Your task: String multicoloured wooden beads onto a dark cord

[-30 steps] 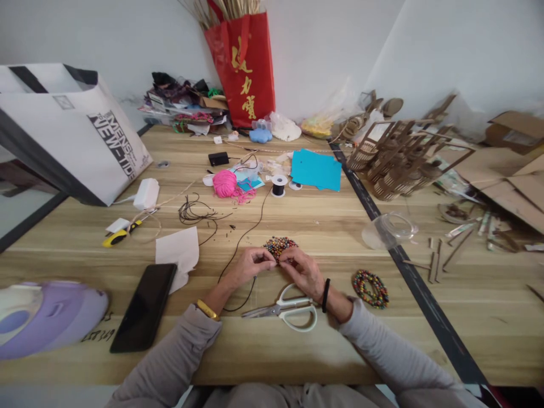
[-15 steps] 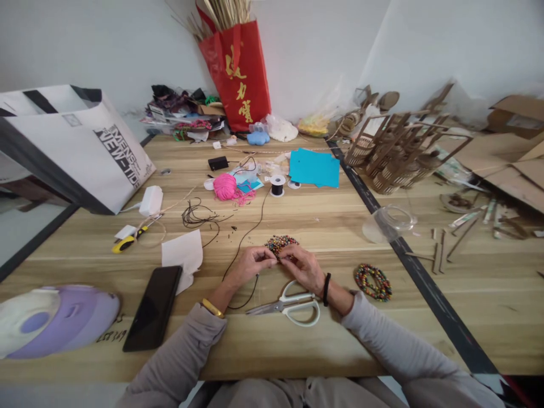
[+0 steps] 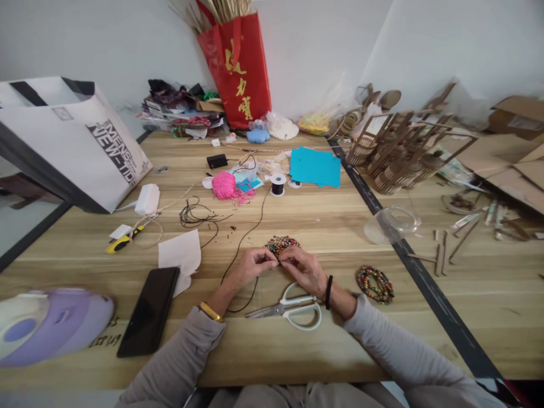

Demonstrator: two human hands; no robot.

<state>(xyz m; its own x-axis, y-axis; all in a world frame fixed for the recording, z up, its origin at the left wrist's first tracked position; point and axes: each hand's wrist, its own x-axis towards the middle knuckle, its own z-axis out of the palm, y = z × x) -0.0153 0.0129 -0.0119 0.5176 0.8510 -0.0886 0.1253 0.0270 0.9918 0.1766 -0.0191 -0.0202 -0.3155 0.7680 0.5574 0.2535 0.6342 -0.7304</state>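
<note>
My left hand (image 3: 251, 266) is closed in a pinch on the black cord (image 3: 243, 238), which runs from the spool (image 3: 277, 185) and loops beneath the wrist. Fingertip to fingertip with it, my right hand (image 3: 306, 268) pinches something too small to make out, perhaps a bead or the cord's end. Just beyond the fingers lies a pile of small multicoloured beads (image 3: 280, 243). White-handled scissors (image 3: 293, 309) rest on the table below my right hand, blades pointing left. A coiled string of similar beads (image 3: 374, 284) lies to the right.
A black phone (image 3: 148, 311), white paper (image 3: 181, 255) and a yellow cutter (image 3: 121, 243) lie on the left. Pink yarn (image 3: 224, 186) and blue sheets (image 3: 315, 167) are farther back. Brown woven baskets (image 3: 395, 153) stand at right; a red bag (image 3: 242, 68) stands behind.
The view has shifted slightly. Both hands stay together in front of the bead pile, their pinching fingertips nearly unchanged.
</note>
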